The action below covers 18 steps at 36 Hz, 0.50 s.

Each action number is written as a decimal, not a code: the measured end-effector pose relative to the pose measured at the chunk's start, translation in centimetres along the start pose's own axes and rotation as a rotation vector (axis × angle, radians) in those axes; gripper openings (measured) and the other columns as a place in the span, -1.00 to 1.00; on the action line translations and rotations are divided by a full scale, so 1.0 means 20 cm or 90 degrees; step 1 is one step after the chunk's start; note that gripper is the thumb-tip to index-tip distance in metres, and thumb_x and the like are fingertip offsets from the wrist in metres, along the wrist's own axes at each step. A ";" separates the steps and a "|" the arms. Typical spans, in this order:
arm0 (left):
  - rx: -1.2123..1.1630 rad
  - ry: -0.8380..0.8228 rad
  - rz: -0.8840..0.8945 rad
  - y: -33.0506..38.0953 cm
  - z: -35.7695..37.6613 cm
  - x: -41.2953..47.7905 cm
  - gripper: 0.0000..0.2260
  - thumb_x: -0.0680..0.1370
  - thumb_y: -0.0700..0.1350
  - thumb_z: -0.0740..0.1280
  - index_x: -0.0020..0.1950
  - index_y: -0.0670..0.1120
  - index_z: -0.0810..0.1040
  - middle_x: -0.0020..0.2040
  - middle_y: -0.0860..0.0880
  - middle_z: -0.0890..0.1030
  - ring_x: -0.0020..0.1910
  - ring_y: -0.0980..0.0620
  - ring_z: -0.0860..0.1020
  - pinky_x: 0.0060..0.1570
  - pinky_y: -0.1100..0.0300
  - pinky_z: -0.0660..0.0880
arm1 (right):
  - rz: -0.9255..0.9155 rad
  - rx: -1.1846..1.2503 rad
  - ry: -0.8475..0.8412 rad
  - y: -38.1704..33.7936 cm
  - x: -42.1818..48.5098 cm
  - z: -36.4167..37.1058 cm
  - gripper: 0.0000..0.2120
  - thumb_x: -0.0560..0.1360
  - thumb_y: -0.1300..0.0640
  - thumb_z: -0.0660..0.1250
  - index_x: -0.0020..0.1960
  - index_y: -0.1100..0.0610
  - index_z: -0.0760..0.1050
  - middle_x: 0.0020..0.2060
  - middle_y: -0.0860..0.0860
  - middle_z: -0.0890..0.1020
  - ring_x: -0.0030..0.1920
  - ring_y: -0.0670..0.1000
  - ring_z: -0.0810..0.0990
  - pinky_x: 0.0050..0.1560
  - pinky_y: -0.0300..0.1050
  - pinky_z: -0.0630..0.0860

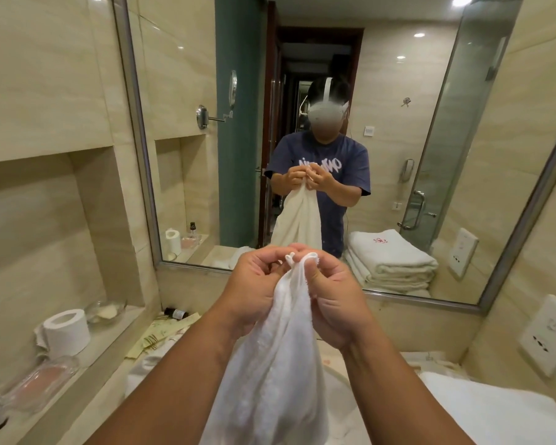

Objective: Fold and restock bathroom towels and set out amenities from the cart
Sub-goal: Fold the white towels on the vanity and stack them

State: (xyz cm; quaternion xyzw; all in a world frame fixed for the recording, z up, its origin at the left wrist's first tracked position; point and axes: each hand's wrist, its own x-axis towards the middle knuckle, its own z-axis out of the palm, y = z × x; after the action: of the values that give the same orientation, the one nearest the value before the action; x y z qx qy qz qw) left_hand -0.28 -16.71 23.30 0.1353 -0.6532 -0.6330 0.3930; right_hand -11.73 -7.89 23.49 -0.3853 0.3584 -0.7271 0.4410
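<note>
A white towel (270, 374) hangs in front of me, bunched at its top edge. My left hand (254, 290) and my right hand (337, 303) are held close together at chest height and both pinch the towel's top corners, with the cloth falling between my forearms. A stack of folded white towels (482, 409) lies on the counter at the lower right. Its reflection shows in the wall mirror (398, 123), along with my reflection holding the towel.
A wall niche shelf (109, 335) at the left holds a toilet paper roll (66, 330), a glass dish (105, 311) and a clear tray (36, 385). A small dark bottle (175, 313) and paper packets (154, 338) lie on the counter. A wall socket (549, 334) is at the right.
</note>
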 end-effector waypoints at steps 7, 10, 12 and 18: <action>-0.069 0.019 -0.034 0.00 -0.02 -0.03 -0.83 0.57 -0.16 0.46 0.14 -0.16 0.72 0.08 -0.25 0.70 0.07 -0.30 0.67 0.11 -0.24 0.61 | 0.013 0.041 -0.009 0.02 0.00 0.02 -0.54 0.49 0.13 0.37 0.28 0.40 0.49 0.11 0.28 0.66 0.12 0.27 0.67 0.19 0.21 0.63; -0.090 0.035 -0.052 0.02 -0.02 -0.04 -0.85 0.57 -0.17 0.44 0.11 -0.14 0.73 0.05 -0.23 0.70 0.02 -0.25 0.68 0.04 -0.17 0.63 | 0.012 0.049 -0.014 0.02 0.01 0.03 -0.62 0.41 0.11 0.46 0.14 0.32 0.59 0.09 0.26 0.66 0.08 0.25 0.67 0.15 0.19 0.65; -0.083 0.038 -0.054 0.03 -0.01 -0.04 -0.84 0.54 -0.17 0.46 0.10 -0.12 0.74 0.06 -0.22 0.71 0.03 -0.25 0.69 0.02 -0.14 0.64 | 0.012 0.046 -0.017 0.02 0.02 0.03 -0.75 0.35 0.09 0.52 -0.04 0.21 0.64 0.05 0.21 0.66 0.04 0.21 0.68 0.07 0.14 0.68; -0.048 0.093 -0.024 0.04 -0.01 -0.03 -0.86 0.33 -0.11 0.58 -0.18 0.03 0.69 -0.02 -0.18 0.71 -0.09 -0.19 0.69 -0.11 -0.07 0.64 | 0.003 -0.036 -0.061 0.05 0.03 0.00 -0.53 0.45 0.08 0.49 0.34 0.10 0.54 0.30 0.19 0.59 0.27 0.26 0.61 0.27 0.25 0.58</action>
State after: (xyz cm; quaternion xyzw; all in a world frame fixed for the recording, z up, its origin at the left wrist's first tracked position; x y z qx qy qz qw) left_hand 0.41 -16.29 23.88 0.1783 -0.5958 -0.6528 0.4325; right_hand -11.57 -8.80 22.76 -0.4307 0.3581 -0.6965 0.4484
